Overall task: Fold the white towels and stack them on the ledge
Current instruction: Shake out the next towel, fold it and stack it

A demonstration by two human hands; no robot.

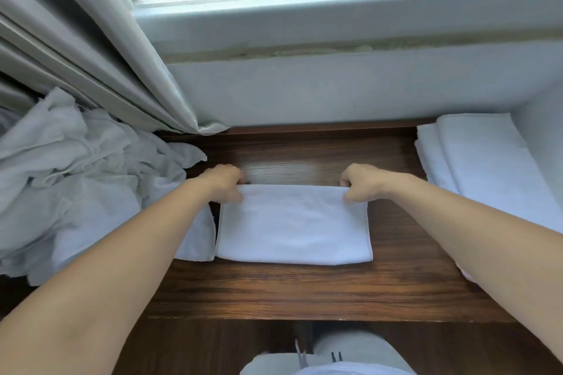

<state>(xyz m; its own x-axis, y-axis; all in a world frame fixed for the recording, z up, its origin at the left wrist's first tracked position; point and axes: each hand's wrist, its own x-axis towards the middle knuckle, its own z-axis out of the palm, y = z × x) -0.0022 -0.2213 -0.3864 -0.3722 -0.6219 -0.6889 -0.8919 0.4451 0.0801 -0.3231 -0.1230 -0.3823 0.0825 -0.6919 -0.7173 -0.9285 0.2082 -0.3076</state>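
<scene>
A white towel (294,227), folded into a rectangle, lies flat in the middle of the dark wooden ledge (304,289). My left hand (224,184) pinches its far left corner and my right hand (362,181) pinches its far right corner. Both far corners are lifted slightly off the wood. A stack of folded white towels (484,167) sits at the right end of the ledge. A loose heap of unfolded white towels (76,179) fills the left side, and its near edge passes under my left forearm.
A grey curtain (100,49) hangs at the left, its hem touching the ledge's back. A pale wall and the window frame (335,18) rise behind the ledge. My knees in light trousers (335,353) show below the front edge.
</scene>
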